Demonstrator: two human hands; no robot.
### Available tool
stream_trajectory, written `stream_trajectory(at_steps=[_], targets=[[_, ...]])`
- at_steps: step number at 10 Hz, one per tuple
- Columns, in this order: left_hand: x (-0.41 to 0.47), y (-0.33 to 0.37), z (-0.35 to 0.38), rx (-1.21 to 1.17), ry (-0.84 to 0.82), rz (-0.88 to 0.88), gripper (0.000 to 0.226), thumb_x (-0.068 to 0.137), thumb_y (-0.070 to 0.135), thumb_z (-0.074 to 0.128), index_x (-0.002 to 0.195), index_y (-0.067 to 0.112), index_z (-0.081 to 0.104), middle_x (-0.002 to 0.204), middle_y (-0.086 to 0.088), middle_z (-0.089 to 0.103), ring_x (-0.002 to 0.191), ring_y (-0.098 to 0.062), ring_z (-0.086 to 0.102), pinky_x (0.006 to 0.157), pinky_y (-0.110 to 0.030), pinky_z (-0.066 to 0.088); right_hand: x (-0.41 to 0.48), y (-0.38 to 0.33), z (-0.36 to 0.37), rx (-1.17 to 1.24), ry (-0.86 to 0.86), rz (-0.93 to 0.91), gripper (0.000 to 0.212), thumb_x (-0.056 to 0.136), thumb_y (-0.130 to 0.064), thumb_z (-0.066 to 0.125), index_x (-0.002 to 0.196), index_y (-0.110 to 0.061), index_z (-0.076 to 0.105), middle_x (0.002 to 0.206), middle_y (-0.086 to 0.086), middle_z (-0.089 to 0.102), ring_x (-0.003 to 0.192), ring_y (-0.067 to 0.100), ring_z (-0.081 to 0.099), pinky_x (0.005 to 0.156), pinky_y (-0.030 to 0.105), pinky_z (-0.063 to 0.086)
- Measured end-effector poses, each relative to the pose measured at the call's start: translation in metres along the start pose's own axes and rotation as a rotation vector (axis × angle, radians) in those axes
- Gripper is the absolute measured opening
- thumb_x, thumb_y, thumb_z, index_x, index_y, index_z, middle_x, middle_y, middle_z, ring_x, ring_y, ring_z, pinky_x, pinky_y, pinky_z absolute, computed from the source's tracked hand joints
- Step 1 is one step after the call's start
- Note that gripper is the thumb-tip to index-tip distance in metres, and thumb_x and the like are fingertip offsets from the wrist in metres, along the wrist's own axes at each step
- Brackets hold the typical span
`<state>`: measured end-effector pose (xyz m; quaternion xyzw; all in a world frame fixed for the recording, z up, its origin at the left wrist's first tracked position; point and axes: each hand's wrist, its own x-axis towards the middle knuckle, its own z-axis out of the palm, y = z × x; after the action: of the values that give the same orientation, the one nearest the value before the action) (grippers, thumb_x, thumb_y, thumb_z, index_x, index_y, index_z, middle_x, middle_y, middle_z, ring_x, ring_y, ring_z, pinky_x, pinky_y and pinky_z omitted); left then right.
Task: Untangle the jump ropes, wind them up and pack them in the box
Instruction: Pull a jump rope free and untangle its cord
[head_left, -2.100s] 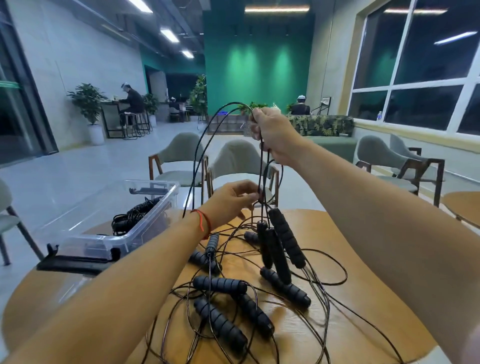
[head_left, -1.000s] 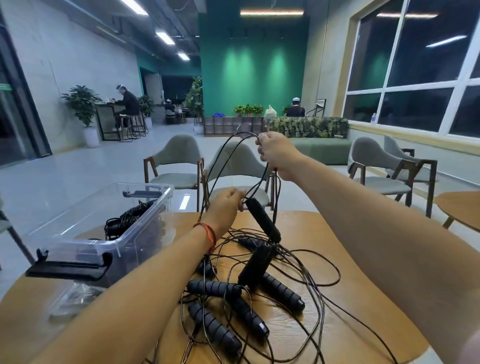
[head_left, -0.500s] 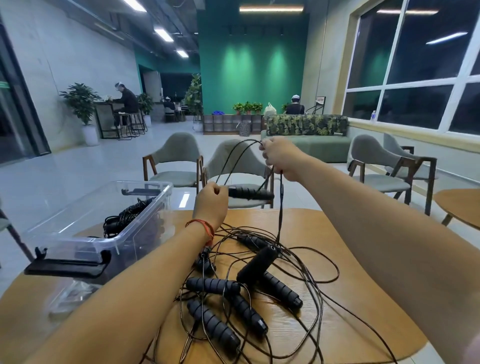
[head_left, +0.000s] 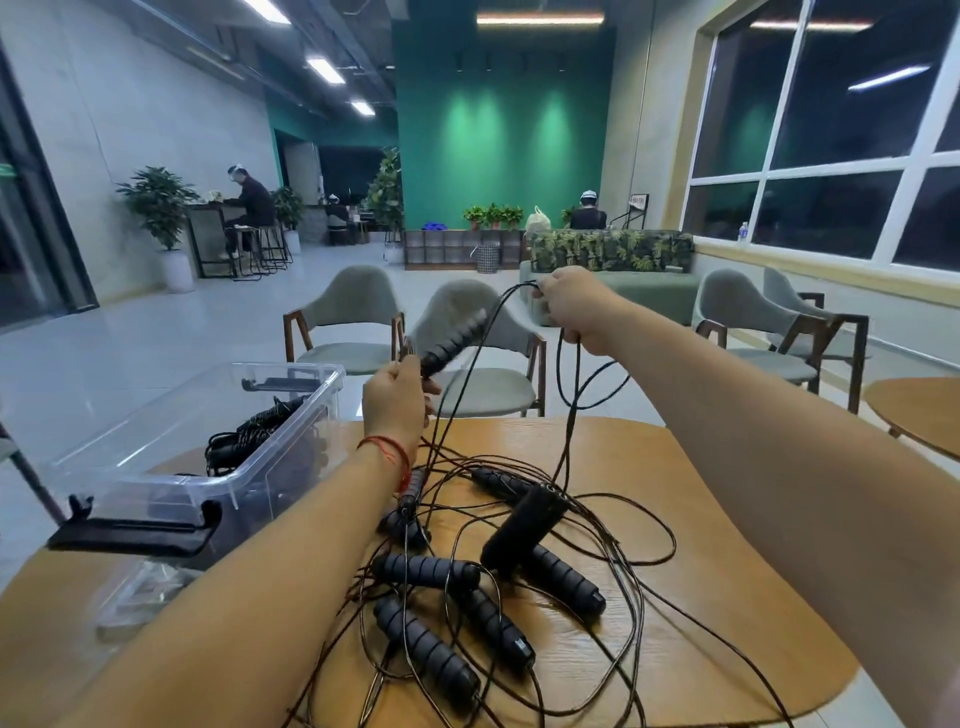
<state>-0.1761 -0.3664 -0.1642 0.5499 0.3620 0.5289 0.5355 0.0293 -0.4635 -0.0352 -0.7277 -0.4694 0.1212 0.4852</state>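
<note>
Black handle (head_left: 453, 340) is gripped in the left hand (head_left: 395, 400), the right hand (head_left: 574, 306) holds a cord (head_left: 571, 431) above the tangle (head_left: 467, 608) on the tabletop (head_left: 701, 597); draw slowly, so no loop tightens.

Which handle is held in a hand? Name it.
The handle the left hand grips, raised above the table; the others rest in the tangle or box.
</note>
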Motion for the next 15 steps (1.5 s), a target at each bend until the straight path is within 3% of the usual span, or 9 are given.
stream_trajectory(at_steps=[2,4,5,6,7,8,10,12,15], targets=[[-0.003,-0.011,-0.001,0.608,-0.128,0.378,0.028,0.095,0.034,0.062,0.078,0.012,0.064,0.074,-0.011,0.065,0.075,-0.027,0.067,0.069,-0.043,0.06,0.017,-0.013,0.008,0.285,-0.035,0.064,0.032,0.115,-0.019,0.035,0.089,-0.018,0.055,0.074,0.0,0.047,0.054,0.01,0.042,0.037,0.02,0.023],[-0.018,-0.011,0.002,0.835,-0.359,0.656,0.025,0.097,0.028,0.067,0.074,0.019,0.061,0.068,0.001,0.059,0.068,-0.016,0.062,0.07,-0.043,0.061,0.014,-0.025,0.011,0.303,-0.024,0.065,0.033,0.115,-0.029,0.038,0.088,-0.019,0.054,0.068,-0.002,0.042,0.051,0.01,0.036,0.036,0.021,0.021],[-0.02,-0.002,0.001,0.626,-0.135,0.683,0.025,0.105,0.031,0.057,0.084,0.017,0.06,0.071,0.0,0.059,0.068,-0.014,0.064,0.064,-0.039,0.06,0.012,-0.027,0.011,0.192,-0.01,0.047,0.024,0.112,-0.031,0.05,0.093,-0.017,0.057,0.071,0.001,0.041,0.057,0.015,0.037,0.042,0.024,0.024],[-0.017,0.013,-0.002,0.306,0.158,0.494,0.035,0.112,0.04,0.044,0.092,0.013,0.055,0.078,-0.001,0.06,0.068,0.0,0.06,0.06,-0.017,0.049,0.008,-0.028,0.009,0.161,-0.017,0.059,0.021,0.112,-0.024,0.05,0.094,-0.019,0.061,0.074,0.001,0.044,0.06,0.016,0.04,0.045,0.025,0.024],[-0.018,0.014,-0.007,0.197,0.244,0.564,0.034,0.113,0.041,0.04,0.094,0.014,0.05,0.08,-0.001,0.059,0.067,-0.008,0.056,0.062,-0.019,0.049,0.006,-0.029,0.009,0.174,0.004,0.077,0.02,0.112,-0.021,0.046,0.102,-0.017,0.063,0.074,0.001,0.047,0.058,0.014,0.042,0.044,0.024,0.023],[-0.019,0.013,-0.012,0.079,0.294,0.495,0.036,0.112,0.05,0.035,0.098,0.02,0.048,0.082,-0.005,0.061,0.068,-0.033,0.063,0.057,-0.043,0.06,0.01,-0.026,0.009,0.168,0.015,0.079,0.023,0.112,-0.02,0.045,0.103,-0.019,0.065,0.076,0.002,0.05,0.058,0.015,0.042,0.044,0.025,0.025],[-0.022,0.037,-0.011,-0.351,0.336,0.255,0.032,0.115,0.037,0.031,0.12,0.012,0.049,0.113,-0.009,0.066,0.089,-0.016,0.077,0.064,-0.032,0.064,0.008,-0.022,0.014,0.154,-0.012,0.106,0.021,0.111,-0.024,0.047,0.1,-0.02,0.064,0.079,0.005,0.051,0.058,0.017,0.04,0.047,0.029,0.024],[-0.028,0.032,-0.013,-0.037,0.161,0.527,0.028,0.115,0.032,0.036,0.11,0.009,0.052,0.086,0.008,0.068,0.071,-0.017,0.072,0.053,-0.033,0.062,0.002,-0.025,0.016,0.142,-0.041,0.104,0.025,0.113,-0.02,0.043,0.098,-0.021,0.062,0.078,0.002,0.049,0.056,0.013,0.041,0.044,0.025,0.025],[-0.033,-0.008,-0.019,0.307,-0.011,0.73,0.021,0.112,0.028,0.043,0.095,0.018,0.048,0.083,0.008,0.062,0.062,-0.011,0.066,0.052,-0.02,0.053,0.002,-0.03,0.012,0.168,-0.035,0.082,0.024,0.113,-0.022,0.044,0.098,-0.02,0.063,0.08,0.004,0.051,0.058,0.013,0.043,0.042,0.024,0.027]])
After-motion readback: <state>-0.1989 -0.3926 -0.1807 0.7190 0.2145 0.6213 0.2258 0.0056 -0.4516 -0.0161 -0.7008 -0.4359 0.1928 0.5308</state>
